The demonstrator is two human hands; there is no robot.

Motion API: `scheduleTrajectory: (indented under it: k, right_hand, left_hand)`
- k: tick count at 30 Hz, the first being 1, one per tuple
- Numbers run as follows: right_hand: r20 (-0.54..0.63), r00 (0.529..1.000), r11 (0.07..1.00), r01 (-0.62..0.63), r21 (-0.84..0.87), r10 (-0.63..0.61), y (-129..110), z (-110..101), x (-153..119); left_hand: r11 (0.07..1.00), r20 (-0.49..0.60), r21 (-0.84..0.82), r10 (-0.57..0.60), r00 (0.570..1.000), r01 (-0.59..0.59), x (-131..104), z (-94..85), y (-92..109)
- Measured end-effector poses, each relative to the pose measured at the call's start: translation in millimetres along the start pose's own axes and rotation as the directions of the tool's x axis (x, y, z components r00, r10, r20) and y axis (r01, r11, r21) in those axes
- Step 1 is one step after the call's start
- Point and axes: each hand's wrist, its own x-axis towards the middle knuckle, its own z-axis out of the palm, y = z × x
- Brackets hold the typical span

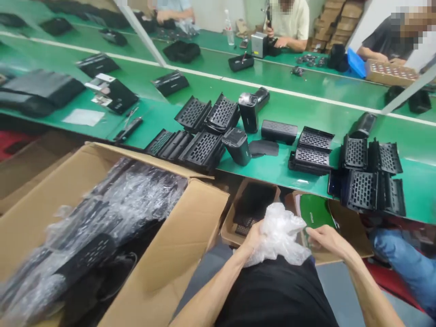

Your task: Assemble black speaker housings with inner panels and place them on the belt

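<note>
Left hand (255, 237) is closed on a crumpled clear plastic bag (281, 231), bunched over the lap; the grip at the bag's left side probably just keeps loose film in one place. Right hand (329, 238) is half curled, thumb and finger together at the bag's right edge. View's soft there: can't tell if it pinches the film or sits just beside it.

Left of the left hand: big open carton (160, 259), flaps spread, black parts inside under plastic wrap (136, 195), likely to stop scuffs. Just beyond the left hand: small bin (227, 236) holding dark perforated pieces. Just beyond the right hand: open box (354, 227) with a green packet (315, 210) in it, both low and near the lap, so easy to reach.

Farther out from both hands, on the green table (269, 173): perforated black shells (200, 150) in nested rows, presumably to save room. Between the groups, a black housing (237, 146) stands upright, a flat black piece (264, 148) beside it.
</note>
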Motion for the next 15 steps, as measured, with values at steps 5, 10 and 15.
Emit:
scheduleTrajectory:
  k: [5,10,15]
  right_hand:
    - [0.254,0.878,0.898,0.435,-0.068,-0.406,-36,-21,42]
    - [0.695,0.646,0.864,0.499,-0.069,-0.317,-10,34,53]
    - [0.526,0.78,0.804,0.531,-0.267,-0.34,30,60,39]
  left_hand:
    - [0.97,0.284,0.216,0.045,0.958,-0.109,-3,35.4,30]
    - [0.896,0.088,0.354,0.253,0.964,-0.267,-1,41.7,4]
    - [0.974,-0.182,0.198,0.146,0.972,-0.109,-6,24.8,-49]
